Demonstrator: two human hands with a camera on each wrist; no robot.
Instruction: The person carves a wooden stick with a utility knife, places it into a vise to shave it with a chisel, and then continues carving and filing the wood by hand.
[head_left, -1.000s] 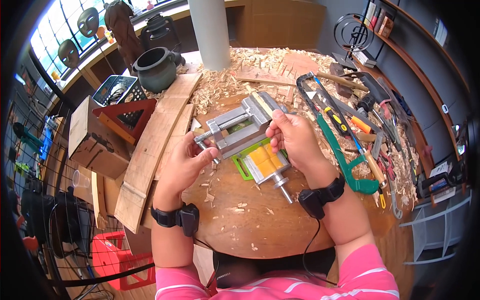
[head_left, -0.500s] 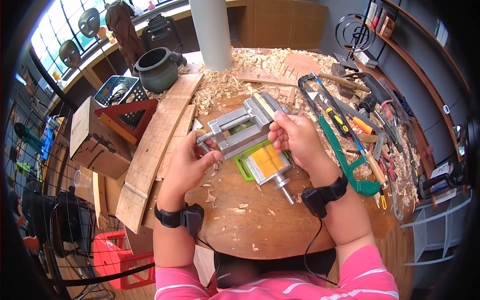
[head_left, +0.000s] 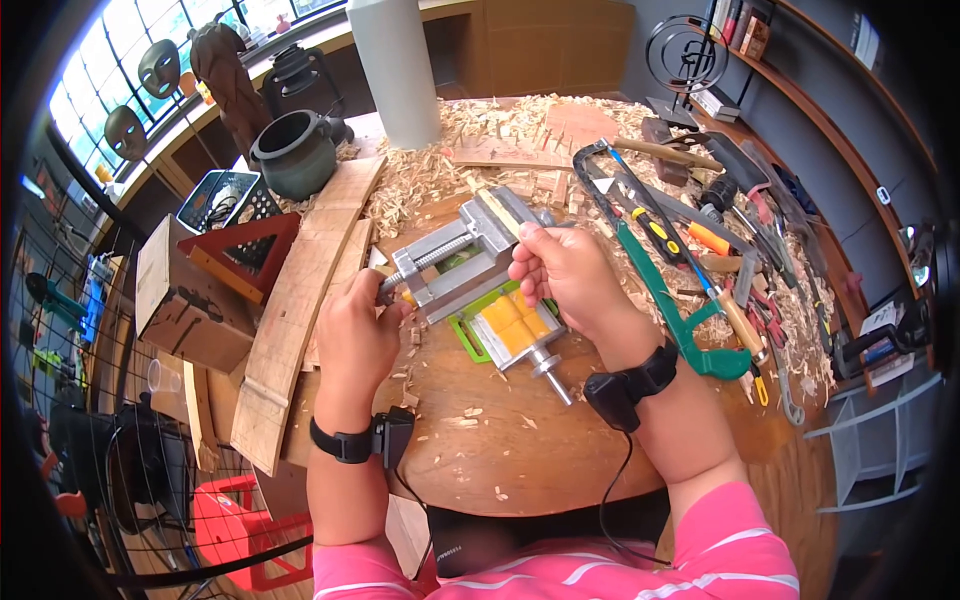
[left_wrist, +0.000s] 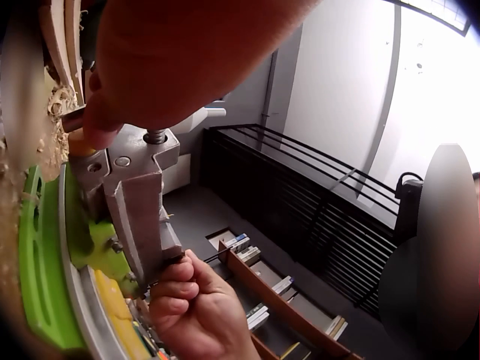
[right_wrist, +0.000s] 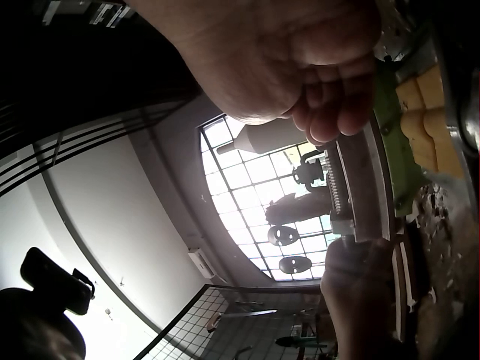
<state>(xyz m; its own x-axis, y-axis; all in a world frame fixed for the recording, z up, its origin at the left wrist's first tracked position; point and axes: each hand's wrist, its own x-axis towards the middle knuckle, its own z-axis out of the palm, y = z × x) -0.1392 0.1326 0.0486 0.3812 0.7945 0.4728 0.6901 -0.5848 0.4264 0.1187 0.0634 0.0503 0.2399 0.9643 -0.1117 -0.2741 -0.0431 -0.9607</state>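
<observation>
Wood shavings point(head_left: 405, 190) littered the tabletop point(head_left: 500, 450). I observed the metal vise point(head_left: 462, 286) mid-table. The left hand point(head_left: 357, 328), fingers curled, gripped its screw handle point(head_left: 388, 284); the right hand point(head_left: 570, 275), nearly closed, pinched the wooden strip point(head_left: 497, 210) along its top.

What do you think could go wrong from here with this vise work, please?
The right hand pinches a strip of wood close by the jaws of the vise, so it might get nipped if they close. The strip could tilt or slip if the left hand, at the end of the screw, turns it. The green-framed saw lies near the right forearm, which might brush it.
</observation>
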